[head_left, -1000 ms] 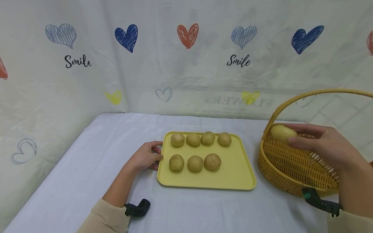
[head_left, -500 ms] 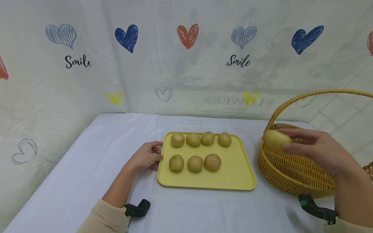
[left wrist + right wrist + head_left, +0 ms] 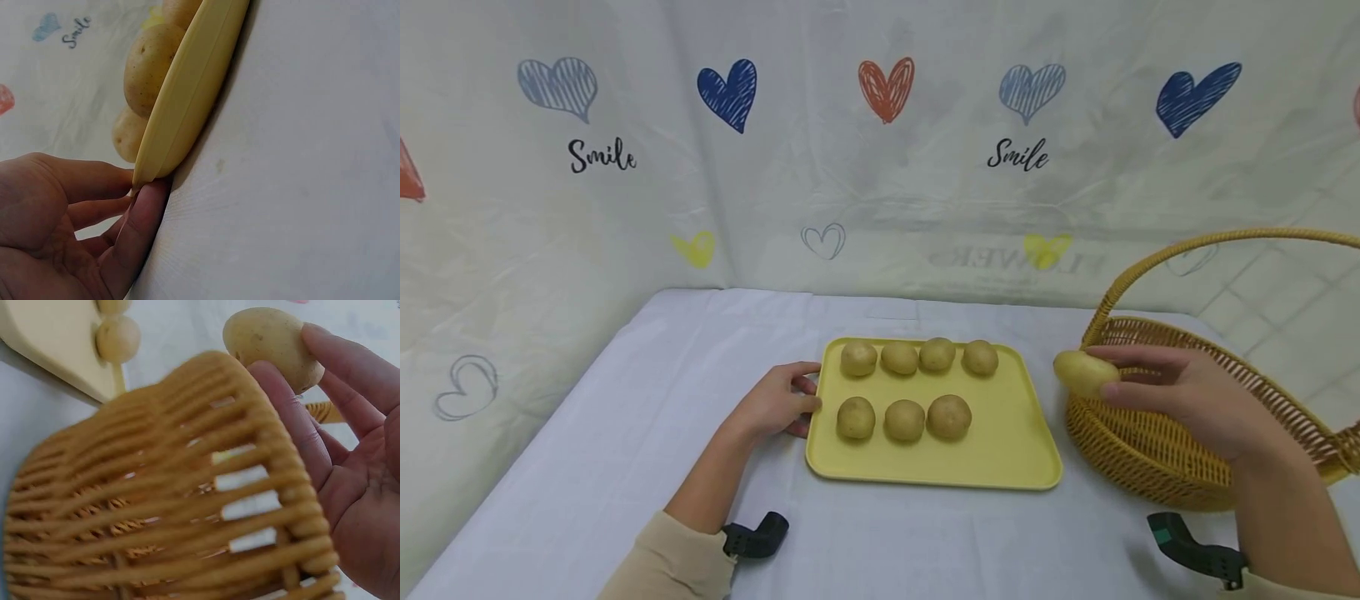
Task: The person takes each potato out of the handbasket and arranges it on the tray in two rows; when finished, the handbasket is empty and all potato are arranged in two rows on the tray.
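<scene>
With thumb and fingertips my right hand (image 3: 1195,404) pinches a yellow potato (image 3: 1081,373), held in the air at the basket's left side. The right wrist view shows that potato (image 3: 265,344) above the woven rim. My left hand (image 3: 772,406) holds the left edge of a yellow tray (image 3: 887,463); in the left wrist view its thumb and a finger meet the tray's rim (image 3: 181,112). Several potatoes lie on the tray in two rows, among them a back-row potato (image 3: 980,357) and a front-row potato (image 3: 949,417). The front row stops short of the tray's right side.
A wicker basket (image 3: 1120,454) with a tall arched handle (image 3: 1240,234) stands right of the tray, partly behind my right forearm. A white cloth (image 3: 715,333) covers the table. A printed curtain (image 3: 820,183) hangs behind it.
My right hand has carried the potato left and slightly down, from over the basket to beyond its left rim. The left hand and the tray stay in place.
</scene>
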The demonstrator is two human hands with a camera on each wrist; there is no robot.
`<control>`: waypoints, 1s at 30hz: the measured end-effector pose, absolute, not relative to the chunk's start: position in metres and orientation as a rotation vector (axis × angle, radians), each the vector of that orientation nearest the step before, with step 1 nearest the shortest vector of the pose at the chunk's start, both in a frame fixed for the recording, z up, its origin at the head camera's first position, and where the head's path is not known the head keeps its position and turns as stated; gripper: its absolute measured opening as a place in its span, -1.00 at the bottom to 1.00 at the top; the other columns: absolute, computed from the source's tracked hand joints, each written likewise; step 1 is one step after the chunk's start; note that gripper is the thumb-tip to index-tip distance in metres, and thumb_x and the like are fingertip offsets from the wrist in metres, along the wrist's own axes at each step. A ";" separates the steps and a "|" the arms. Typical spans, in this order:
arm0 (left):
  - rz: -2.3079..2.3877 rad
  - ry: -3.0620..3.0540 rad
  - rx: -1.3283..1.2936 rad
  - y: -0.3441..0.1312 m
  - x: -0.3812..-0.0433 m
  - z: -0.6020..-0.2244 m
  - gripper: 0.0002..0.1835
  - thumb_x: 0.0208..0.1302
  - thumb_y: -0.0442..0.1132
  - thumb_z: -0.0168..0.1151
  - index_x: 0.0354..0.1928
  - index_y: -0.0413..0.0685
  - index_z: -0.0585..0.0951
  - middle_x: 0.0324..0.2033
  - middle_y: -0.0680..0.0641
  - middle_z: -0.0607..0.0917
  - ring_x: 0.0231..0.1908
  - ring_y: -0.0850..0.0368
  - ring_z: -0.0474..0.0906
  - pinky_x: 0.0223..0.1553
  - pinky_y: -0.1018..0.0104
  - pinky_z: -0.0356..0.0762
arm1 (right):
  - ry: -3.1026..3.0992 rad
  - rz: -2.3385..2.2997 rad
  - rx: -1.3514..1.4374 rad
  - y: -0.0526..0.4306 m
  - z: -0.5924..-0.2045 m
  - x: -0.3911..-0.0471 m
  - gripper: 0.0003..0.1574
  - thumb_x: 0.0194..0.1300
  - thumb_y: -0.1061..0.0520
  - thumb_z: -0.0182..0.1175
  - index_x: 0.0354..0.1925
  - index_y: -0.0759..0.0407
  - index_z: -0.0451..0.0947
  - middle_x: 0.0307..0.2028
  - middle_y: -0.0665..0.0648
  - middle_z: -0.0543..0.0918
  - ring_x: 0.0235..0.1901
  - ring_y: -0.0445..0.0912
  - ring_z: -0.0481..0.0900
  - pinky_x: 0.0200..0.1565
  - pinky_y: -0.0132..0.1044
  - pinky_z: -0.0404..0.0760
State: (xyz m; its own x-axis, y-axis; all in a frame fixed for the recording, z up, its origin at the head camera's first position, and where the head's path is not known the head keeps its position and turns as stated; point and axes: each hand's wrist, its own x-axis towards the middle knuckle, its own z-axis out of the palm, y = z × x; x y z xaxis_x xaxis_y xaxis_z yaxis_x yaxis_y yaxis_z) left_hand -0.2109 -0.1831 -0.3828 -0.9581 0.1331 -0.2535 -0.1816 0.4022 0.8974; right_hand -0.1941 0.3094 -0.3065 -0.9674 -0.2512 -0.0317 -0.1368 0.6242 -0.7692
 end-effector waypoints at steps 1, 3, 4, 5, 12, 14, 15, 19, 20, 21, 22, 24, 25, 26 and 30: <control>1.577 2.376 -0.041 -0.183 -0.211 -0.383 -0.31 0.33 -0.46 0.19 0.52 -0.15 0.34 -0.02 -0.20 0.50 -0.41 0.08 0.62 -0.42 0.22 0.76 | 2.710 -1.255 -0.320 0.308 -0.307 -0.194 -0.32 0.40 -0.01 0.37 0.43 -0.03 0.49 0.17 -0.34 0.54 0.02 -0.40 0.61 -0.07 -0.40 0.69; 1.574 2.377 -0.042 -0.183 -0.211 -0.383 -0.31 0.33 -0.46 0.19 0.52 -0.15 0.34 -0.02 -0.19 0.50 -0.41 0.08 0.62 -0.42 0.22 0.76 | 2.721 -1.223 -0.320 0.304 -0.307 -0.194 -0.32 0.39 -0.03 0.38 0.42 -0.04 0.50 0.16 -0.33 0.53 0.02 -0.42 0.61 -0.07 -0.42 0.67; 1.572 2.378 -0.045 -0.183 -0.211 -0.383 -0.31 0.33 -0.46 0.19 0.52 -0.15 0.34 -0.02 -0.19 0.50 -0.40 0.08 0.61 -0.42 0.22 0.76 | 2.727 -1.204 -0.321 0.303 -0.307 -0.194 -0.32 0.39 -0.05 0.38 0.41 -0.05 0.51 0.16 -0.32 0.54 0.01 -0.42 0.61 -0.07 -0.42 0.67; 1.572 2.378 -0.047 -0.183 -0.211 -0.383 -0.31 0.33 -0.46 0.19 0.52 -0.15 0.34 -0.02 -0.19 0.50 -0.40 0.07 0.61 -0.42 0.22 0.76 | 2.730 -1.190 -0.329 0.301 -0.307 -0.194 -0.33 0.39 -0.05 0.37 0.41 -0.05 0.51 0.16 -0.29 0.54 0.01 -0.41 0.62 -0.07 -0.43 0.66; 1.566 2.385 -0.047 -0.183 -0.211 -0.383 -0.31 0.33 -0.46 0.20 0.51 -0.14 0.35 -0.02 -0.19 0.50 -0.42 0.07 0.61 -0.41 0.23 0.76 | 2.711 -1.165 -0.403 0.280 -0.305 -0.191 -0.39 0.39 -0.06 0.37 0.36 -0.03 0.56 0.20 0.03 0.59 0.00 -0.32 0.69 -0.04 -0.42 0.66; 1.561 2.387 -0.046 -0.182 -0.211 -0.382 -0.31 0.34 -0.46 0.19 0.52 -0.14 0.34 -0.01 -0.19 0.50 -0.41 0.08 0.61 -0.41 0.23 0.76 | 2.702 -1.160 -0.434 0.272 -0.305 -0.191 -0.40 0.39 -0.06 0.37 0.34 -0.02 0.58 0.23 0.12 0.60 0.01 -0.29 0.69 -0.04 -0.40 0.68; 1.560 2.387 -0.045 -0.182 -0.211 -0.382 -0.31 0.34 -0.46 0.19 0.52 -0.14 0.34 -0.01 -0.19 0.50 -0.41 0.08 0.61 -0.41 0.23 0.76 | 2.696 -1.157 -0.449 0.267 -0.305 -0.190 -0.40 0.39 -0.06 0.37 0.34 -0.01 0.59 0.24 0.16 0.60 0.04 -0.26 0.69 -0.04 -0.38 0.69; 1.553 2.393 -0.048 -0.182 -0.211 -0.381 -0.31 0.34 -0.45 0.19 0.51 -0.13 0.35 -0.01 -0.19 0.50 -0.41 0.08 0.60 -0.41 0.23 0.76 | 2.660 -1.138 -0.464 0.250 -0.306 -0.190 -0.41 0.37 -0.09 0.38 0.32 -0.05 0.60 0.30 0.25 0.57 0.14 -0.04 0.68 -0.02 -0.31 0.69; 1.552 2.394 -0.048 -0.183 -0.211 -0.381 -0.31 0.34 -0.45 0.20 0.51 -0.13 0.35 -0.01 -0.19 0.49 -0.41 0.07 0.60 -0.41 0.23 0.76 | 2.646 -1.136 -0.469 0.246 -0.307 -0.190 -0.41 0.37 -0.10 0.38 0.32 -0.04 0.60 0.31 0.26 0.55 0.16 0.01 0.67 -0.02 -0.29 0.68; 1.551 2.394 -0.048 -0.183 -0.211 -0.381 -0.31 0.34 -0.45 0.20 0.51 -0.13 0.35 -0.01 -0.19 0.49 -0.41 0.07 0.60 -0.41 0.23 0.76 | 2.632 -1.137 -0.476 0.243 -0.308 -0.190 -0.40 0.37 -0.09 0.38 0.32 -0.02 0.60 0.32 0.28 0.55 0.17 0.07 0.67 -0.01 -0.26 0.69; 1.550 2.392 -0.048 -0.183 -0.211 -0.381 -0.31 0.34 -0.45 0.20 0.51 -0.13 0.35 -0.01 -0.19 0.49 -0.40 0.08 0.60 -0.41 0.24 0.76 | 2.620 -1.142 -0.483 0.239 -0.309 -0.190 -0.40 0.37 -0.07 0.38 0.32 0.01 0.60 0.32 0.30 0.54 0.16 0.10 0.67 -0.02 -0.24 0.69; 1.551 2.388 -0.046 -0.183 -0.212 -0.381 -0.31 0.34 -0.45 0.20 0.51 -0.13 0.35 -0.01 -0.19 0.49 -0.39 0.08 0.60 -0.41 0.24 0.76 | 2.598 -1.151 -0.474 0.233 -0.311 -0.190 -0.39 0.36 -0.05 0.38 0.32 0.06 0.59 0.31 0.32 0.54 0.14 0.13 0.68 -0.04 -0.21 0.69; 1.553 2.387 -0.047 -0.183 -0.212 -0.381 -0.31 0.34 -0.45 0.20 0.51 -0.13 0.35 -0.01 -0.19 0.49 -0.38 0.08 0.60 -0.41 0.24 0.75 | 2.597 -1.151 -0.478 0.230 -0.312 -0.190 -0.39 0.36 -0.04 0.38 0.32 0.08 0.59 0.31 0.33 0.54 0.12 0.13 0.69 -0.05 -0.19 0.71; 1.553 2.386 -0.047 -0.183 -0.212 -0.381 -0.31 0.34 -0.45 0.20 0.51 -0.13 0.35 -0.01 -0.18 0.49 -0.38 0.08 0.60 -0.41 0.24 0.75 | 2.596 -1.149 -0.470 0.227 -0.313 -0.190 -0.39 0.36 -0.03 0.38 0.32 0.08 0.59 0.30 0.33 0.55 0.10 0.11 0.70 -0.06 -0.19 0.70; 1.552 2.385 -0.049 -0.182 -0.211 -0.381 -0.32 0.33 -0.44 0.20 0.51 -0.13 0.36 -0.01 -0.18 0.49 -0.40 0.08 0.59 -0.41 0.25 0.75 | 2.598 -1.157 -0.435 0.216 -0.319 -0.189 -0.38 0.34 0.02 0.38 0.31 0.14 0.59 0.26 0.35 0.58 0.04 0.08 0.72 -0.05 -0.21 0.71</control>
State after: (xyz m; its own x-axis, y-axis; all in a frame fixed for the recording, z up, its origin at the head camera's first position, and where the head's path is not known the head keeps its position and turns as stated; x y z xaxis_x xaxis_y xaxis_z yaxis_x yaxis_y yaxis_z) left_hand -0.2113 -0.1824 -0.3809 -0.9558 0.1307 -0.2632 -0.1877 0.4177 0.8890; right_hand -0.1895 0.2160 -0.3192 -0.9203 -0.3735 -0.1161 -0.1636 0.6373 -0.7531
